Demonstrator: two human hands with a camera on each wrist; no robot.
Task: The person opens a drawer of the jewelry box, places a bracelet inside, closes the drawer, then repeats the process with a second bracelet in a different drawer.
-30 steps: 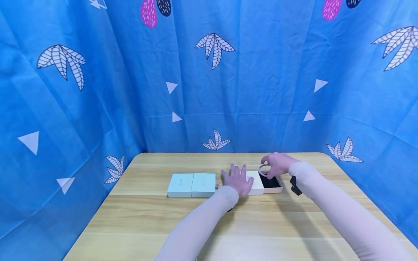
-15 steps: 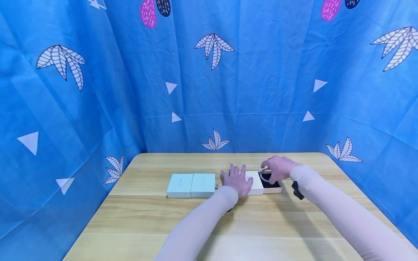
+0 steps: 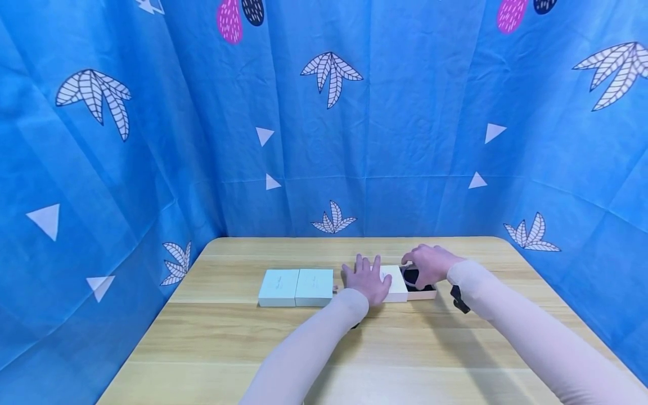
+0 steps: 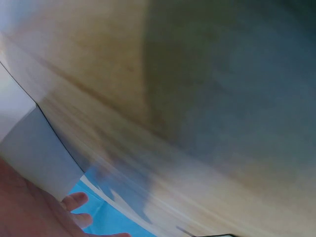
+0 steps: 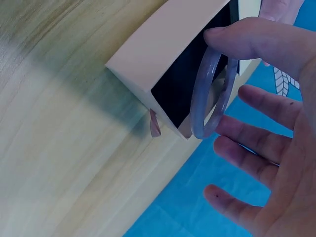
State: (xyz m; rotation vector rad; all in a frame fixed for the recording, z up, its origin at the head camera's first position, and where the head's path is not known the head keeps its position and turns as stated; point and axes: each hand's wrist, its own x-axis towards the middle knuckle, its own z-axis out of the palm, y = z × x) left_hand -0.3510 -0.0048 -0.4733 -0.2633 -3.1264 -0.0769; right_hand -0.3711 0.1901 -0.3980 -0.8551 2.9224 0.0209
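Note:
In the head view my left hand (image 3: 367, 281) rests with fingers spread on the cream sleeve (image 3: 397, 282) of a small drawer-style gift box. The box's tray (image 3: 422, 295) is pulled out to the right and has a black lining (image 5: 180, 84). My right hand (image 3: 430, 265) is over this tray. Between its thumb and fingers it holds a translucent pale bangle (image 5: 198, 98), which stands tilted at the black lining in the right wrist view. The other fingers are extended apart. A short pink ribbon tab (image 5: 154, 124) hangs from the tray's end.
Two pale mint boxes (image 3: 279, 287) stand side by side left of my left hand, with a ribbon tab (image 3: 336, 289) at their right end. All of it is on a light wooden table (image 3: 212, 337). Behind hangs a blue patterned curtain (image 3: 405, 112).
My right hand has lowered a little with the bangle, bringing it down into the tray. The left hand has stayed in place on the sleeve.

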